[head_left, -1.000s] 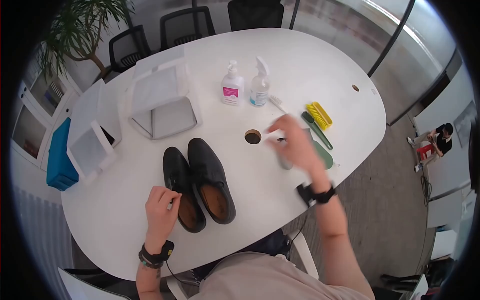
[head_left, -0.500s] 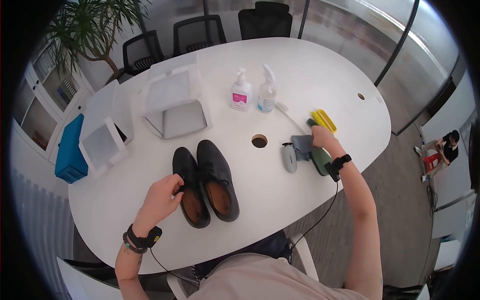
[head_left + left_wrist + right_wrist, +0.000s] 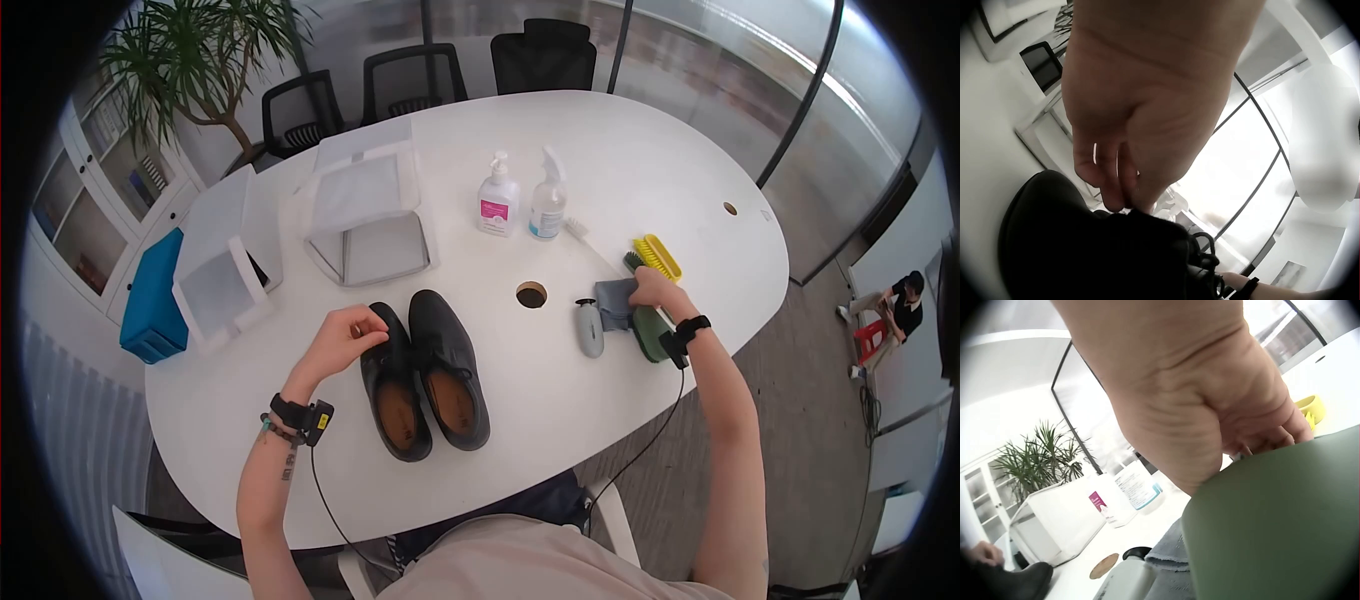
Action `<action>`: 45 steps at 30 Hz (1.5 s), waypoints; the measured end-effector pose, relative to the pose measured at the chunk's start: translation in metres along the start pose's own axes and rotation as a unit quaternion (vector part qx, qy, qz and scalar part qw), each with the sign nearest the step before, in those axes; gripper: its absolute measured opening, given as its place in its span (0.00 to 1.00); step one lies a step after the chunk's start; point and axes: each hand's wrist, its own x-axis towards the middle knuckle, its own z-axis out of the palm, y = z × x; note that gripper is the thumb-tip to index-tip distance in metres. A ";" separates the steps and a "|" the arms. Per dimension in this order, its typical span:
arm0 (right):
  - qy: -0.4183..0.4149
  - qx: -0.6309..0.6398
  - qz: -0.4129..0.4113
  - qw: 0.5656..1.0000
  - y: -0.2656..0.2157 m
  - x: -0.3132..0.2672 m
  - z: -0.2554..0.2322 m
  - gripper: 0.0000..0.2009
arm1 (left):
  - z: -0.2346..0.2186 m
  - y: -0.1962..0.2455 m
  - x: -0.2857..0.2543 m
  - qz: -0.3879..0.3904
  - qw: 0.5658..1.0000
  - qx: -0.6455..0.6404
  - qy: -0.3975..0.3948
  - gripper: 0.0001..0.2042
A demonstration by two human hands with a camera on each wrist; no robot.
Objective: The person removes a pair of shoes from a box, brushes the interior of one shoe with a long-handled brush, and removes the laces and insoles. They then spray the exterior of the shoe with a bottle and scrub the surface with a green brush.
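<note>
Left hand (image 3: 348,335): centre-left of the head view, fingers bunched narrow at the toe end of the left shoe (image 3: 395,385). The left wrist view shows the fingertips (image 3: 1113,194) pressed together on the black upper; whether they pinch a lace or only the leather cannot be told.

Right hand (image 3: 655,288): centre-right of the head view, fingers curled over the items at the table's right edge. In the right wrist view the fingers (image 3: 1272,434) lie against the top of a green pad (image 3: 1279,531). Whether they actually clasp the pad or the brush handle cannot be told.

Shoes: black pair, side by side and touching, toes towards the top of the frame, lower centre of the table (image 3: 250,470). Right shoe (image 3: 450,365) untouched.

Beside the right hand:
- grey cloth (image 3: 615,303), just left of the hand
- grey oblong tool (image 3: 590,328), left of the cloth
- dark brush (image 3: 634,262) and yellow brush (image 3: 658,256), just above the hand

Centre: cable hole (image 3: 531,294).

Upper centre: pump bottle (image 3: 496,200), pink label; spray bottle (image 3: 547,200), close beside it.

Upper left: two white open boxes (image 3: 365,210), (image 3: 222,270).

Far left, off the table: blue bin (image 3: 152,300).
</note>
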 end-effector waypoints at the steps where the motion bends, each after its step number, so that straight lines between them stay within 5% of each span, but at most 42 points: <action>1: 0.039 -0.008 -0.032 0.999 0.016 0.020 0.011 0.25 | 0.002 -0.003 0.001 0.039 0.998 0.036 0.029 0.05; 6: 0.126 0.021 -0.139 0.982 0.055 0.041 0.024 0.25 | 0.007 -0.026 -0.002 0.117 0.980 0.094 0.127 0.05; 8: 0.140 0.104 -0.166 0.971 0.059 0.037 0.021 0.27 | 0.004 0.001 -0.012 0.107 0.978 0.074 0.163 0.08; 10: 0.147 0.064 -0.167 0.973 0.078 0.063 0.028 0.26 | -0.002 0.014 -0.022 0.142 0.976 0.103 0.127 0.12; 13: 0.233 0.067 -0.181 0.953 0.088 0.069 0.035 0.12 | -0.003 0.026 -0.032 0.176 0.977 0.114 0.046 0.16; 16: 0.171 0.125 -0.167 0.963 0.074 0.043 0.018 0.12 | 0.005 0.030 -0.033 0.199 0.970 0.138 0.005 0.15; 22: 0.215 0.216 -0.126 0.944 0.103 0.025 -0.001 0.17 | 0.005 0.026 -0.026 0.236 0.947 0.212 -0.054 0.12; 27: 0.285 0.420 -0.179 0.843 0.045 -0.075 -0.017 0.18 | 0.005 0.032 -0.025 0.265 0.928 0.256 -0.052 0.09; 28: 0.280 0.418 -0.181 0.845 0.030 -0.099 -0.021 0.18 | 0.007 0.032 -0.026 0.278 0.920 0.269 -0.056 0.09; 30: 0.190 0.549 -0.258 0.772 0.005 -0.140 -0.021 0.20 | 0.008 0.034 -0.025 0.284 0.912 0.289 -0.064 0.09; 33: 0.091 0.490 -0.239 0.833 -0.003 -0.174 0.015 0.20 | 0.008 0.038 -0.024 0.296 0.896 0.319 -0.084 0.09; 34: -0.001 0.449 -0.223 0.865 -0.039 -0.206 0.003 0.18 | 0.009 0.039 -0.024 0.299 0.892 0.326 -0.096 0.09; 38: -0.184 0.442 -0.261 0.838 -0.065 -0.243 0.003 0.21 | 0.013 0.038 -0.025 0.290 0.873 0.374 -0.117 0.08; 42: -0.187 0.419 -0.332 0.824 -0.063 -0.254 0.003 0.17 | 0.014 0.017 -0.022 0.343 0.881 0.313 -0.090 0.08; 45: -0.161 0.326 -0.316 0.876 -0.071 -0.266 0.001 0.16 | 0.015 0.001 -0.022 0.313 0.921 0.213 -0.090 0.08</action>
